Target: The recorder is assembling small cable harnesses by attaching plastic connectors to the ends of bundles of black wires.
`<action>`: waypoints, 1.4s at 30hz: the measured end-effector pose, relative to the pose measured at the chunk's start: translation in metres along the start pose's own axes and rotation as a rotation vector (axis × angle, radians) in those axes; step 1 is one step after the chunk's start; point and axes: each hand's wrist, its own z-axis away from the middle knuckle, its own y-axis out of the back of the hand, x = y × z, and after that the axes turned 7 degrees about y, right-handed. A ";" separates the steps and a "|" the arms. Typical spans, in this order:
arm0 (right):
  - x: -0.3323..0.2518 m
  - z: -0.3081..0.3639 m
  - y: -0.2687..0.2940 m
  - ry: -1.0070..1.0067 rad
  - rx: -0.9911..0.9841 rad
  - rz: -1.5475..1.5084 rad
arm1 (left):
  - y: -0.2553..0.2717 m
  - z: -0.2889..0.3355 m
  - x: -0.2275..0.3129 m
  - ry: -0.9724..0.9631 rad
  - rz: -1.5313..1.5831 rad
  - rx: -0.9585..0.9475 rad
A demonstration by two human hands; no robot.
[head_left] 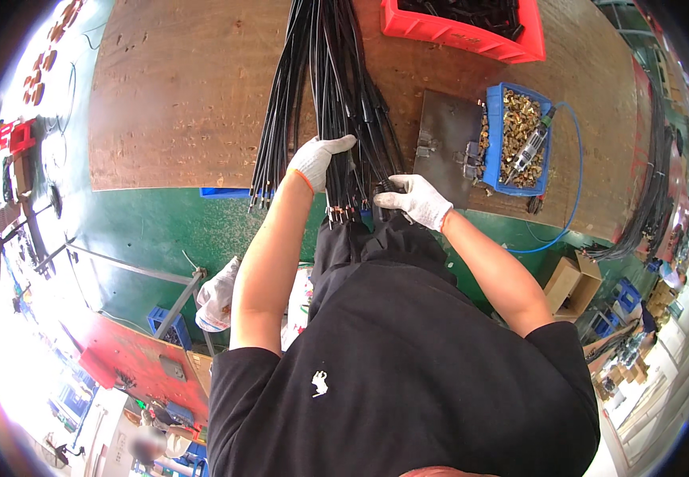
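Head view: black cables [332, 87], long, thin and fanned, run down the table [185, 95] and past its near edge, ending in copper-coloured tips [343, 214]. Left hand [318, 163], gloved, lies across them; whether its fingers close cannot be told. Right hand [420, 200], gloved, pinches the rightmost ones. At right, a tool [531, 151] lies over brass fittings [519, 115] in a blue bin [494, 135], beside a dark plate [444, 131]; beyond, a red bin [456, 33].
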 end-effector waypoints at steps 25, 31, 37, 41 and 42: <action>0.024 0.027 0.007 0.036 -0.057 0.375 | -0.013 -0.005 -0.003 0.060 0.162 -0.026; 0.038 0.019 0.005 0.008 -0.109 0.133 | -0.013 -0.010 -0.005 0.014 0.159 -0.024; 0.039 0.008 -0.007 -0.022 0.061 0.071 | -0.015 -0.007 -0.003 0.024 0.121 -0.036; 0.024 -0.007 -0.021 -0.040 0.043 0.189 | -0.014 -0.007 -0.002 0.027 0.140 -0.018; 0.006 -0.007 -0.026 -0.038 0.109 0.107 | -0.012 -0.006 -0.003 0.025 0.142 -0.009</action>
